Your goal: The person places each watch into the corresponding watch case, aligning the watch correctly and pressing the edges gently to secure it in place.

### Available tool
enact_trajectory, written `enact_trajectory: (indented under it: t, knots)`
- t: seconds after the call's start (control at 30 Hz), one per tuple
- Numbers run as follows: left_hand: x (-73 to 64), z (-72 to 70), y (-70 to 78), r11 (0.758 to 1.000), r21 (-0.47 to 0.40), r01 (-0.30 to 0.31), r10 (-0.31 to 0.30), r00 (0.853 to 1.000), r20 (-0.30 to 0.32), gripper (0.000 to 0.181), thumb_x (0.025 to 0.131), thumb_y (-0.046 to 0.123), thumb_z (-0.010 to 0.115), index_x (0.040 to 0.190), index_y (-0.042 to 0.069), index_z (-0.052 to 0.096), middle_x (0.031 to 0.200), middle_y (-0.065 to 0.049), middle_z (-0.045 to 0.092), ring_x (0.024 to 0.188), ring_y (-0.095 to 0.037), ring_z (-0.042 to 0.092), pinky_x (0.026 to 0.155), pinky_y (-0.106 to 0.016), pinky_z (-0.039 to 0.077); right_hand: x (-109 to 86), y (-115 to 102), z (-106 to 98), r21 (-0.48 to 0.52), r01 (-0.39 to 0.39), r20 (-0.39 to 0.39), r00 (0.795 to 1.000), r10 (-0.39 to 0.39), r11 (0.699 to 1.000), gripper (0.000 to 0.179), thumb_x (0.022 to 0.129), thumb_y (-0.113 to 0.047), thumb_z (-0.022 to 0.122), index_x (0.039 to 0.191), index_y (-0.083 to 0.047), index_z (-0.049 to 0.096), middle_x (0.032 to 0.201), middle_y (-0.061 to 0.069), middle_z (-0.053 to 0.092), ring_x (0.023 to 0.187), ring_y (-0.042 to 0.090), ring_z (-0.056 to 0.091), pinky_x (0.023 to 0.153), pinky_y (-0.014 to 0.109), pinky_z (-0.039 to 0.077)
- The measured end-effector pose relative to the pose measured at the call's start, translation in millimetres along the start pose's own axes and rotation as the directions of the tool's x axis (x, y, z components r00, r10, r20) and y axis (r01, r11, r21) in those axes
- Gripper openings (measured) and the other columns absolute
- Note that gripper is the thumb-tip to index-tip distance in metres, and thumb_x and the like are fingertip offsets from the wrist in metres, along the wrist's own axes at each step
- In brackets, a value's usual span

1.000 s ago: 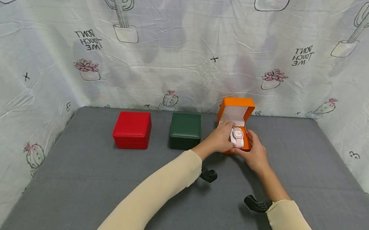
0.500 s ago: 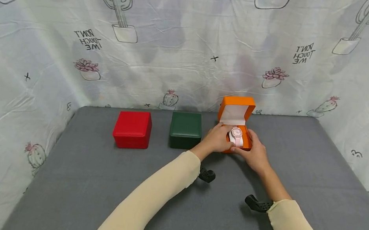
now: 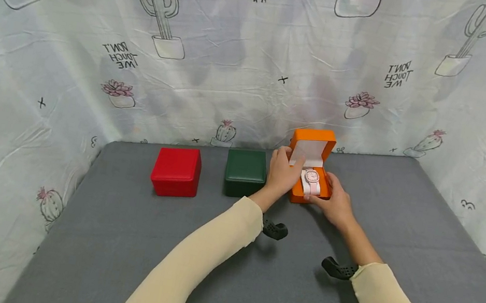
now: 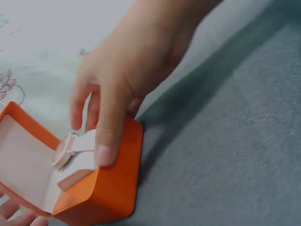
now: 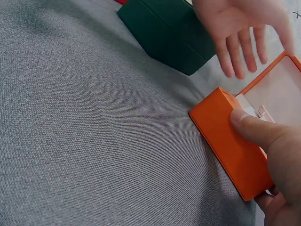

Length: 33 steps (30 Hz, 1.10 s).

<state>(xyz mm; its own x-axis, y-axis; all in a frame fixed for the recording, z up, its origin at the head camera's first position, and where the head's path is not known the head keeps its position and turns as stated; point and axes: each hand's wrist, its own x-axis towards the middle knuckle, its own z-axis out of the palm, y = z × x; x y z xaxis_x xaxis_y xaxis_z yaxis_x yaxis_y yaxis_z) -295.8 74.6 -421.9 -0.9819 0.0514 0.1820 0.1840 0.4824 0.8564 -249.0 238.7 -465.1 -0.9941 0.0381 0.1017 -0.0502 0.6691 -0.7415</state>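
An orange watch box [image 3: 299, 197] stands with its lid up at the back of the table. Inside it, a pink watch [image 3: 312, 177] sits round a white cushion. My right hand [image 3: 336, 204] grips the box at its near right corner, thumb on the front wall and fingers along the right side. At the left of the box, my left hand [image 3: 282, 173] is raised beside the lid [image 3: 313, 136]. The right wrist view shows the left hand's fingers [image 5: 247, 49] extended, holding nothing; contact with the lid is unclear.
A closed green box [image 3: 245, 173] stands left of the orange one, close to my left hand. Farther left is a closed red box [image 3: 176, 172]. A patterned cloth [image 3: 259, 44] hangs behind the grey table surface [image 3: 117, 237].
My left hand has come off the watch and cushion and moved up and left toward the lid. The right hand keeps its grip on the box.
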Motion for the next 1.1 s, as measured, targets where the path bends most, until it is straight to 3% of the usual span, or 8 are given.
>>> enact_trajectory:
  t: [0.13,0.23,0.4,0.57,0.8,1.1]
  knots:
    - [9.5,-1.7,4.7,0.999,-0.025,0.038,-0.038,0.999,0.025,0.061,0.098,0.054,0.042,0.141,0.012,0.04,0.137,-0.01,0.045,0.12,-0.025,0.051,0.103,-0.041,0.044,-0.1,1.1,-1.5,0.014,-0.003,0.004,1.0,0.003,1.0,0.098,0.083,-0.031,0.076,0.152,0.001,0.015,0.154,0.026,0.03,0.137,0.042,0.036,0.113,0.056,0.027]
    - [17.3,-3.8,7.8,0.991,-0.104,0.086,-0.079,0.995,0.064,0.068,0.097,0.062,0.036,0.144,0.013,0.039,0.143,-0.011,0.044,0.126,-0.026,0.048,0.108,-0.042,0.041,0.1,2.1,-1.6,0.022,-0.004,0.003,1.0,0.004,1.0,0.098,0.083,-0.031,0.076,0.152,0.001,0.014,0.154,0.026,0.03,0.138,0.042,0.035,0.114,0.056,0.026]
    - [31.6,-8.3,10.7,0.964,-0.21,0.165,-0.143,0.983,0.117,0.069,0.094,0.068,0.035,0.141,0.018,0.045,0.144,-0.009,0.048,0.126,-0.027,0.049,0.108,-0.045,0.041,-1.1,2.3,0.1,0.023,0.005,0.0,1.0,-0.005,1.0,0.1,0.082,-0.031,0.077,0.152,0.0,0.014,0.154,0.026,0.03,0.137,0.041,0.036,0.114,0.056,0.027]
    - [43.1,-9.8,7.6,0.956,-0.214,0.202,-0.164,0.969,0.185,0.07,0.092,0.071,0.035,0.138,0.02,0.048,0.142,-0.006,0.05,0.125,-0.026,0.05,0.108,-0.046,0.04,-1.2,4.0,2.0,0.019,0.005,-0.018,1.0,-0.005,1.0,0.099,0.082,-0.032,0.077,0.152,-0.001,0.015,0.153,0.025,0.032,0.137,0.041,0.037,0.113,0.055,0.029]
    - [48.5,-5.6,1.2,0.96,-0.2,0.197,-0.153,0.964,0.219,0.058,0.096,0.064,0.035,0.127,0.018,0.052,0.134,-0.008,0.054,0.118,-0.026,0.052,0.105,-0.045,0.042,-1.5,6.1,1.6,0.036,-0.011,-0.004,1.0,0.011,0.999,0.099,0.083,-0.033,0.077,0.153,-0.001,0.014,0.154,0.025,0.03,0.138,0.041,0.034,0.114,0.056,0.027]
    - [38.7,-4.3,-6.5,0.982,-0.149,0.111,-0.074,0.969,0.237,0.065,0.097,0.064,0.033,0.143,0.019,0.039,0.144,-0.007,0.048,0.125,-0.027,0.051,0.107,-0.045,0.042,-2.0,3.2,3.4,0.047,-0.016,0.002,1.0,0.015,0.999,0.099,0.083,-0.033,0.077,0.153,-0.001,0.014,0.155,0.026,0.028,0.138,0.042,0.034,0.114,0.057,0.027]
